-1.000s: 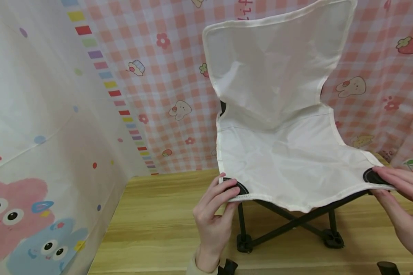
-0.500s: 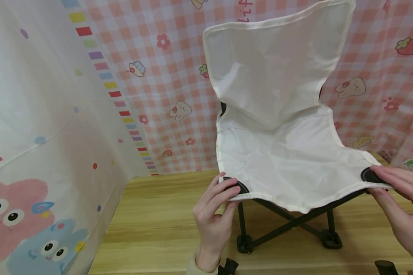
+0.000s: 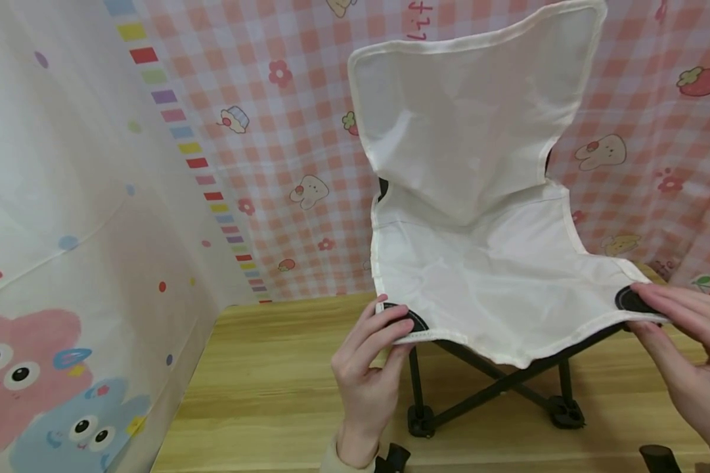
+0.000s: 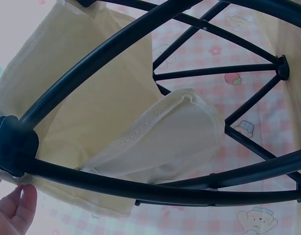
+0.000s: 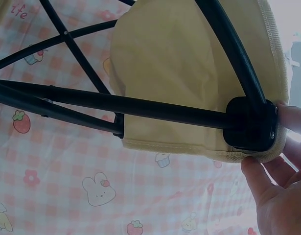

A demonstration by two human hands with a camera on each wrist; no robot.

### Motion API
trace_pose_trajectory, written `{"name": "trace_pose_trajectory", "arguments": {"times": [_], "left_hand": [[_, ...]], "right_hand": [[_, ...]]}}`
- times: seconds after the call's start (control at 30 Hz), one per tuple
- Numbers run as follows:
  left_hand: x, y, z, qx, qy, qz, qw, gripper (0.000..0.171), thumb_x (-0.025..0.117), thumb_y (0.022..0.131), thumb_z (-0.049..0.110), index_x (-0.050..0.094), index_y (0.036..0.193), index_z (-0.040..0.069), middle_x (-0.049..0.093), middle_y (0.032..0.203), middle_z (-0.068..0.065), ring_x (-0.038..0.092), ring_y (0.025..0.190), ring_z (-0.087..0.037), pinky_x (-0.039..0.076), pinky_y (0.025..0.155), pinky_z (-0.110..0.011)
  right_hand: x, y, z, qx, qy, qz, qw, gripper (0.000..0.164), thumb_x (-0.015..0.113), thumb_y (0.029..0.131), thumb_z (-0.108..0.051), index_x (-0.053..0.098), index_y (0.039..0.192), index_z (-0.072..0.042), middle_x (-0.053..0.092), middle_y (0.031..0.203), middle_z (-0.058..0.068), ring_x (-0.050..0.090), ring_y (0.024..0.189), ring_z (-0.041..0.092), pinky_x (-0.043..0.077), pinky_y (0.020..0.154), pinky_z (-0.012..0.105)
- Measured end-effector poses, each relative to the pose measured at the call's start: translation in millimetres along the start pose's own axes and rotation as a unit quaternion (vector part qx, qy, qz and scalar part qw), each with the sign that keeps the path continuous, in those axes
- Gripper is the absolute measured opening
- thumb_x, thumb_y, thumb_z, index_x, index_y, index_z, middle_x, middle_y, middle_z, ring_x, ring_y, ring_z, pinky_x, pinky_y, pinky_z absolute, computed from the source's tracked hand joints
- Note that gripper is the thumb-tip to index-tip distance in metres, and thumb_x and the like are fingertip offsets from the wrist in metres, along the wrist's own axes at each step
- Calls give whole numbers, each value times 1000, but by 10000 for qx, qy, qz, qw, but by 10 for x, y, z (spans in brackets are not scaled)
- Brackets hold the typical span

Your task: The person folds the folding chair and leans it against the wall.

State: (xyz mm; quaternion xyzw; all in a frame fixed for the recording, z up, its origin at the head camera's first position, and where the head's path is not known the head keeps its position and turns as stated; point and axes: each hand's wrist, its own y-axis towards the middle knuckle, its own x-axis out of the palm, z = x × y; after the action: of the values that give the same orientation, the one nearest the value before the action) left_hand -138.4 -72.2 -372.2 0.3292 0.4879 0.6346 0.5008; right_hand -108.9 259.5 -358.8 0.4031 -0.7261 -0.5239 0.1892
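Note:
A folding camp chair (image 3: 473, 276) with a white fabric seat and backrest on a black crossed-tube frame stands on the wooden surface. My left hand (image 3: 366, 368) pinches its front left corner, fingers over the black corner patch (image 3: 418, 321) and thumb below. At the front right corner my right hand (image 3: 688, 341) does the same, fingers on the other black patch (image 3: 629, 300). From beneath, the left wrist view shows a black corner joint (image 4: 15, 144) beside the left thumb. A matching joint (image 5: 250, 125) lies between the right hand's thumb and fingers in the right wrist view.
The wooden tabletop (image 3: 272, 387) extends left of the chair. A pink checked cloth (image 3: 284, 151) hangs behind it, and a white printed cloth (image 3: 112, 263) hangs at the left. Black leg ends (image 3: 659, 458) show at the bottom edge of the head view.
My right hand has moved slightly left together with the chair's right corner. The right rear foot and the backrest's right side have shifted left too. The left hand stays in place.

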Motion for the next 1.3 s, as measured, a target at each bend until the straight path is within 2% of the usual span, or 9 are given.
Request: {"name": "trace_pose_trajectory", "arguments": {"times": [0.83,1.3], "left_hand": [[25,59,15,22,-7,47,10000,12,79,90,1,79,102,1,79,104,-22,76,114,-31,58,115,-44],[58,119,23,139,-78,87,9998,10,77,93,3,79,102,1,79,103,-21,77,106,-29,60,112,-47]], "right_hand": [[115,71,-131,21,742,319,9967,49,77,96,-30,74,109,18,74,125,-18,66,122,-2,50,102,5],[143,100,-174,-3,799,314,9963,48,77,96,-28,74,110,18,74,125,-17,66,120,-3,50,103,6]]}}
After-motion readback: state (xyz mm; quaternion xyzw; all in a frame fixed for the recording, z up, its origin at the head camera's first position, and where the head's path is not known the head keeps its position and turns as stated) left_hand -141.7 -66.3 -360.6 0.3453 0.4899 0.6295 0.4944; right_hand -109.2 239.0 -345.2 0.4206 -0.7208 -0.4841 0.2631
